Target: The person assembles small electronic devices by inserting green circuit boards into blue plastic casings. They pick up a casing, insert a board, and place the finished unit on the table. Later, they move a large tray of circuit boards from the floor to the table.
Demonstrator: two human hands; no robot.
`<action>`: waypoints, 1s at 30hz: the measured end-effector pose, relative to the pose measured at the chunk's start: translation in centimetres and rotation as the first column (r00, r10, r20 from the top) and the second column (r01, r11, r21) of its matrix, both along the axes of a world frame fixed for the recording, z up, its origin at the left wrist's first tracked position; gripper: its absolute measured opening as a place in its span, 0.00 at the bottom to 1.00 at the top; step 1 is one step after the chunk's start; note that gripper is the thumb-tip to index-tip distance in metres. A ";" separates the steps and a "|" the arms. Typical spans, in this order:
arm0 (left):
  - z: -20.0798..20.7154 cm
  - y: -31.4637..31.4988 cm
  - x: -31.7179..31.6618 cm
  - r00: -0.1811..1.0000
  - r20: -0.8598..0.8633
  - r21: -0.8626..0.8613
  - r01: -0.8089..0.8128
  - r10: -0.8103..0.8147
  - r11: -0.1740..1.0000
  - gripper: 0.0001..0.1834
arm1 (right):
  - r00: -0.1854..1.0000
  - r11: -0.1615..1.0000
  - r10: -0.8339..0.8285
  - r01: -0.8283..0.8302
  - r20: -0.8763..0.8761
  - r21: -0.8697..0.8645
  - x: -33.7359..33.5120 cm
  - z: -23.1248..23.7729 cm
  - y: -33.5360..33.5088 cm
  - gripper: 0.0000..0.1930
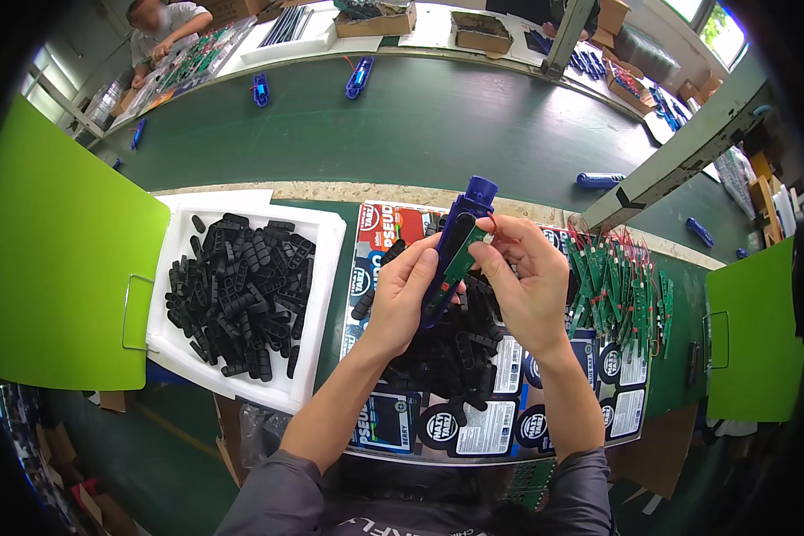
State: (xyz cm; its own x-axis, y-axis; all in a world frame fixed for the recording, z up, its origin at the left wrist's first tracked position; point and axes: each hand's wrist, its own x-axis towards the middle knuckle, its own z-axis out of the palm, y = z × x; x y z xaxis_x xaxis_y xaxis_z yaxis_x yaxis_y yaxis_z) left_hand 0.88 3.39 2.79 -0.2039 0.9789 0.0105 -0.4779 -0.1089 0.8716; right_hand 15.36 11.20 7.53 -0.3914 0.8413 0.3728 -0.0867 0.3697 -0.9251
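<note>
Blue housing (475,202) sits tilted between our hands, above a heap of black ribbed pieces (463,350). Our left hand (402,290) is clamped round its side; our right hand (529,279) has thumb and fingers at the upper end of the green circuit board (460,263), though we cannot tell if they pinch the red wire (492,221) there. Too hard a pull could strain that wire; a loose left grip could drop the housing onto the heap. Farther right, the spare boards' (612,290) tangled leads could snag if we lift one carelessly.
</note>
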 end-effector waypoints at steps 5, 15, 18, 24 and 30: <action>-0.1 0.1 0.0 1.000 0.003 0.003 0.006 -0.006 1.000 0.25 | 0.999 0.999 -0.026 0.025 -0.020 -0.024 -0.1 0.4 -0.3 0.13; 0.0 0.1 0.1 1.000 -0.021 -0.003 -0.017 0.017 1.000 0.24 | 0.999 0.998 -0.009 0.006 0.046 0.054 0.2 0.1 -0.1 0.12; -0.1 0.1 0.0 1.000 -0.021 -0.004 -0.020 0.020 1.000 0.24 | 0.993 0.997 0.034 -0.042 0.115 0.071 0.5 0.0 0.0 0.13; 0.1 0.1 0.0 1.000 -0.024 -0.009 -0.015 0.015 1.000 0.24 | 1.000 1.000 -0.003 0.003 0.020 -0.008 0.1 0.3 -0.2 0.12; 0.1 0.1 0.0 1.000 -0.018 -0.020 -0.009 0.009 1.000 0.24 | 1.000 1.000 0.015 -0.015 0.019 -0.012 0.3 0.5 -0.2 0.12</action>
